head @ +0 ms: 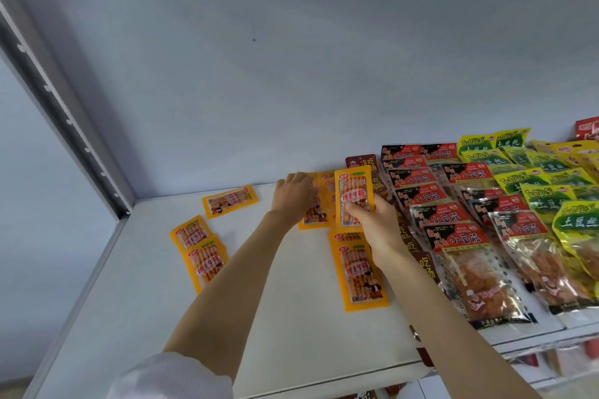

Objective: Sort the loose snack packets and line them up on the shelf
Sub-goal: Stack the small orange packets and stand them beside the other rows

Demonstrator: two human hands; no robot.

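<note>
On the white shelf [291,317], near its back wall, the right hand [377,223] pinches an orange snack packet [353,196] by its lower edge — thumb across the front, curled fingers behind — so the packet stands upright above the fingertips, over the orange packets lying flat. Just to its left, the left hand [293,196] lies palm down with fingers fairly straight, pressing on a stack of orange packets [316,214] that pokes out beyond its fingertips. Loose orange packets [202,249] lie further left, and red-and-black packets [453,233] sit in rows to the right.
</note>
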